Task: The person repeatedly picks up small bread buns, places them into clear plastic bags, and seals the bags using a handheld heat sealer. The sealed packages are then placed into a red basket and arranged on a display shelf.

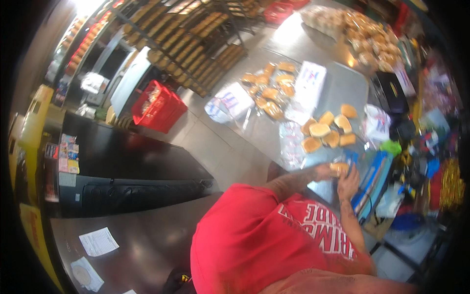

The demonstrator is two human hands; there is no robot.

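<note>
In front of my red shirt, my left hand (325,172) and my right hand (349,182) hold a bread roll (339,168) between them, with shiny clear plastic about it. Several bare bread rolls (319,130) lie loosely grouped on the metal table (345,82) just beyond my hands. Further off is a cluster of rolls in clear plastic bags (271,93). Flat printed clear bags (291,141) lie left of the bare rolls. A blue bag sealer, or a similar long device (372,183), stands close to my right hand. Blur hides the finger details.
White printed packages (310,82) lie on the table, and more bagged bread (371,40) is heaped at its far end. A black box (391,92) and clutter line the right side. Red crates (158,106) and a tray rack of bread (183,47) stand left. A dark counter (139,239) is nearby.
</note>
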